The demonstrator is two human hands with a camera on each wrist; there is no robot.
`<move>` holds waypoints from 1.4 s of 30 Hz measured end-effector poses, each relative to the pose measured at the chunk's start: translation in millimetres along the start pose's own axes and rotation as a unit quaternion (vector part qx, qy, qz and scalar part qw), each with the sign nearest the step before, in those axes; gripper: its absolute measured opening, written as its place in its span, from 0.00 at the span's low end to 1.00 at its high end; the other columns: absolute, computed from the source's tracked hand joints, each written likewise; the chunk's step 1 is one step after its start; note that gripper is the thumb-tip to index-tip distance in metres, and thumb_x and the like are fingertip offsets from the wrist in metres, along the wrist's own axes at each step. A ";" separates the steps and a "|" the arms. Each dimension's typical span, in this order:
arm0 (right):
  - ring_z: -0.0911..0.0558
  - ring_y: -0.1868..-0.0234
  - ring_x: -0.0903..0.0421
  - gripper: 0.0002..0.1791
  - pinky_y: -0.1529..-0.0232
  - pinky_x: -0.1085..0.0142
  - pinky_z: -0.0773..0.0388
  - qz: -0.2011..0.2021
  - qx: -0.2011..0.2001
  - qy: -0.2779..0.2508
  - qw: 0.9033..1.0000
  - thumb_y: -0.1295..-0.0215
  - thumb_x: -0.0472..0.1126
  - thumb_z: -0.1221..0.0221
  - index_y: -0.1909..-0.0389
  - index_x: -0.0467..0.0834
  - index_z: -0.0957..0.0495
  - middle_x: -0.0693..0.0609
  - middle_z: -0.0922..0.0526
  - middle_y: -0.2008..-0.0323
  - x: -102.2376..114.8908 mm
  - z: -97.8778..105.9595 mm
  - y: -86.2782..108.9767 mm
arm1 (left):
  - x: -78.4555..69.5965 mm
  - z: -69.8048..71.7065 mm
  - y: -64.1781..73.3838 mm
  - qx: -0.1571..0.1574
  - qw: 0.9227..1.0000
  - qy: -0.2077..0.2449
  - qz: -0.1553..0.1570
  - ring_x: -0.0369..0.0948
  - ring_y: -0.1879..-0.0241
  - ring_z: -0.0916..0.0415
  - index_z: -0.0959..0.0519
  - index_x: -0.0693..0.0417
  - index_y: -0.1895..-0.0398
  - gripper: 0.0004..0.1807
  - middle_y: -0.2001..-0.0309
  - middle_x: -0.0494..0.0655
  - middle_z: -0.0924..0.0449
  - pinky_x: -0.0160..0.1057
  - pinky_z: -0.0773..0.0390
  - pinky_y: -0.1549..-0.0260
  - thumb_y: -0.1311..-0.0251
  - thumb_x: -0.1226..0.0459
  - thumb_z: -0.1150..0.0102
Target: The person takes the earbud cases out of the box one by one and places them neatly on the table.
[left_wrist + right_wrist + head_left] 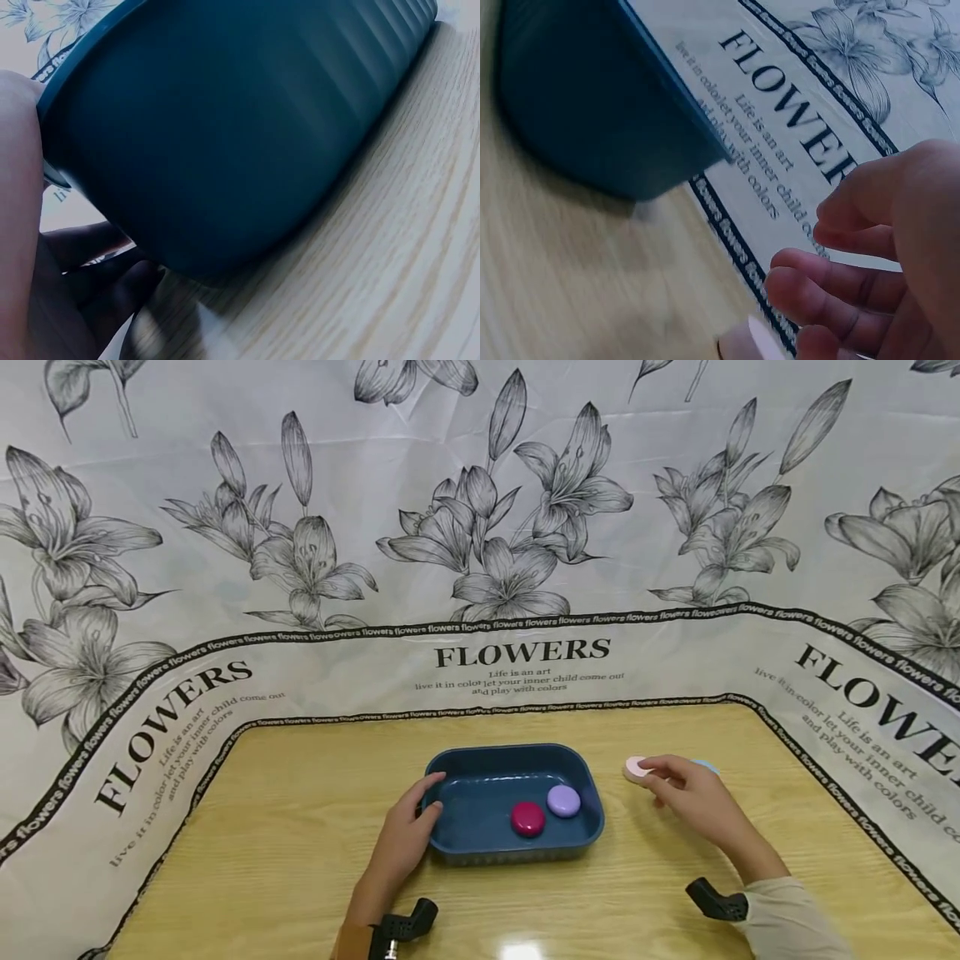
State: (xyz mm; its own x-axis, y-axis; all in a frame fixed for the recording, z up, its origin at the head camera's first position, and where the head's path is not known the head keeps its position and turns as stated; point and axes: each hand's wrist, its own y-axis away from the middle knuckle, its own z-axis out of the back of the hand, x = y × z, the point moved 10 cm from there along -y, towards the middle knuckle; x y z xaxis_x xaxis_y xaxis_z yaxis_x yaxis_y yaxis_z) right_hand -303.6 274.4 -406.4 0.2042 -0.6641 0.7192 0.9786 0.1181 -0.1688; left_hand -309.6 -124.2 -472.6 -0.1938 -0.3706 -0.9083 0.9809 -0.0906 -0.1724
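Note:
A dark blue rectangular plastic bin (pixel 517 852) stands on the table, and my left hand (pixel 405 831) grips its left end. The thumb lies over the rim; in the left wrist view the other fingers (pixel 112 289) are by the outer wall. Inside the bin lie a crimson round disc (pixel 528 819) and a lilac disc (pixel 563 801). To the right of the bin my right hand (pixel 693 802) hovers with loosely bent fingers at a pale pink disc (pixel 634 768). In the right wrist view this disc (pixel 746 345) sits on the table below the fingertips, with nothing between them.
A light blue disc (pixel 706 766) shows partly behind my right hand. The wood-grain table (pixel 300 818) is bordered at the back and sides by a white flower-printed cloth (pixel 525 681). A black wrist camera mount (pixel 716 902) is on each wrist.

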 end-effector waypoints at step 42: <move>0.15 0.64 0.49 0.21 0.67 0.61 0.20 0.089 0.225 0.024 0.970 0.28 0.44 0.42 0.39 0.38 0.24 0.46 0.15 0.61 101.4 -77.9 -62.2 | -1.9 3.0 1.1 -0.003 1.000 0.000 0.002 0.47 0.27 0.42 0.27 0.36 0.31 0.23 0.29 0.43 0.34 0.58 0.41 0.31 0.27 0.62 0.47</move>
State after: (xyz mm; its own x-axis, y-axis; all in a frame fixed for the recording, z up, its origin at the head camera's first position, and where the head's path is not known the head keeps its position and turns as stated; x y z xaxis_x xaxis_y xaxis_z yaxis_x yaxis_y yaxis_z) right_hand -345.9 142.2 -375.5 0.3805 -0.6361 0.6713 0.8431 0.5369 0.0310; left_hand -308.3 -126.4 -469.8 -0.1890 -0.3707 -0.9093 0.9819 -0.0825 -0.1705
